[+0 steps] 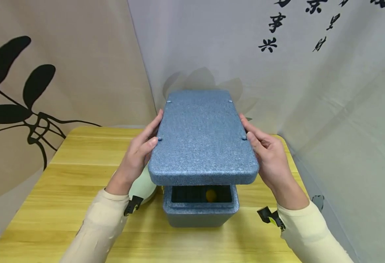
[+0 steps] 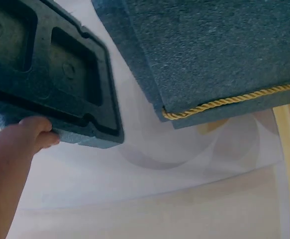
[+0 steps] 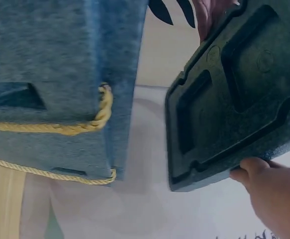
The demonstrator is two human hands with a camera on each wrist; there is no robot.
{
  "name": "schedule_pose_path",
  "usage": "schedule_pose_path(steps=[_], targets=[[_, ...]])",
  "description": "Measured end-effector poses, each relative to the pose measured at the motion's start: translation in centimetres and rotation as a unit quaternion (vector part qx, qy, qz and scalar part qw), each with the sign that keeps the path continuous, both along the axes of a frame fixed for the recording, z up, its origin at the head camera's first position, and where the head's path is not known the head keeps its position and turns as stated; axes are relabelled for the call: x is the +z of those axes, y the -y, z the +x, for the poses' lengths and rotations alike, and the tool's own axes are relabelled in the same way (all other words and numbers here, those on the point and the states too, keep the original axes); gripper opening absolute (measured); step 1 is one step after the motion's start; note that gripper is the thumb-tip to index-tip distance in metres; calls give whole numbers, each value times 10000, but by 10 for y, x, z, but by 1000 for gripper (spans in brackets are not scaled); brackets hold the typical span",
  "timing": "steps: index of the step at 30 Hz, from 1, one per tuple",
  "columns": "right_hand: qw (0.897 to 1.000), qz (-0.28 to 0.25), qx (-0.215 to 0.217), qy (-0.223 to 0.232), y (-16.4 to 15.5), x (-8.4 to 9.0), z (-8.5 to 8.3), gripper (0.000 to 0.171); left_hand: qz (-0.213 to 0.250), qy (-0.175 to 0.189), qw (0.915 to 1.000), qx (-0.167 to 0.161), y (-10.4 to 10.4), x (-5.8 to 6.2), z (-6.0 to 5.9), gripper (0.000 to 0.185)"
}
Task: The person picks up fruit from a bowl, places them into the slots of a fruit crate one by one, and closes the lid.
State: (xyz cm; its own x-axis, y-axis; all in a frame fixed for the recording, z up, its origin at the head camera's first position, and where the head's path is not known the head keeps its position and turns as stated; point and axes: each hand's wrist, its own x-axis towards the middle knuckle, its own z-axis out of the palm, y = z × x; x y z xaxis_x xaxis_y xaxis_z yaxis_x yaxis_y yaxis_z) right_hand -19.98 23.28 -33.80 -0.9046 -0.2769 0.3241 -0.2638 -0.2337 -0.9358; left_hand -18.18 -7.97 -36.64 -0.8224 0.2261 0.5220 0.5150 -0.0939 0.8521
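Foam lid (image 1: 205,138), between both hands (image 1: 136,155), above box (image 1: 199,210)

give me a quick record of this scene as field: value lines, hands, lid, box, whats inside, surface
left hand: holds the left edge of the foam lid
right hand: holds the right edge of the foam lid
foam lid: blue-grey, lifted clear above the box, recessed panels on its underside
foam box: blue-grey, open at the top, stands on the table, yellow cord round its outside
inside: an orange round thing, only partly seen
table: yellow wood grain
beside box: a pale green object, mostly hidden behind the left wrist
backdrop: fabric with black leaf print and black characters
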Motion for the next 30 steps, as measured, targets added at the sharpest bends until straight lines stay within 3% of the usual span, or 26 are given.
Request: schedule_pose_path(steps=[3,9,22,30], targets=[[9995,-173,278,49,-3,-7,0,44,-77,94,9995,-305,-1,-3,-1,61],[9986,-318,415,123,-5,-20,-1,46,-597,60,9981,-129,-5,-15,-1,66],[9972,-95,-72,743,9,-65,2,49,-937,867,9905,501,-13,-55,8,70],[9929,-261,-569,1009,13,-84,11,47,-952,698,9910,637,-21,-68,8,73]])
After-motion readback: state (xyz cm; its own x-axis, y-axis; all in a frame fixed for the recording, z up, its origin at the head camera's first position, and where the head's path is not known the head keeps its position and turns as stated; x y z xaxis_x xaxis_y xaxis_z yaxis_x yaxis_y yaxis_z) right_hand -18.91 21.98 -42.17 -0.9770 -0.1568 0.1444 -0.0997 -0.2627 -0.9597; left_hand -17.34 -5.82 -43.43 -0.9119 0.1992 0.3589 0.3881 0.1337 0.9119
